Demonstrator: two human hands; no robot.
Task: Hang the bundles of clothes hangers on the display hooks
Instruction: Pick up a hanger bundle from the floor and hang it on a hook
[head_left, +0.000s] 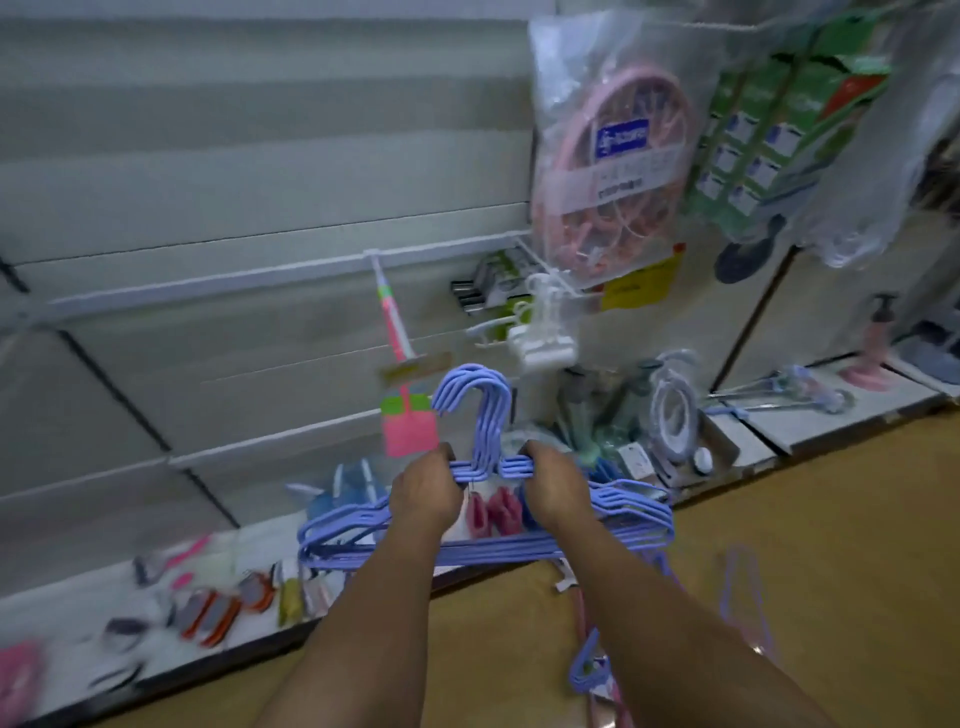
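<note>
Head: hanger bundle (483, 519) below display hook (387, 291).

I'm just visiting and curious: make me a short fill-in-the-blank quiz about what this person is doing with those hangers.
1. The bundle of hangers held up is coloured ____.
2. The bundle is held by ____ hands, the left hand and the right hand.
3. More hangers lie below on the ____.
4. The round pink rack hanging on the wall is wrapped in clear ____.

Missing words: purple; two; floor; plastic

Both arms outstretched, left hand (423, 493) and right hand (558, 486) fingers curled.
</note>
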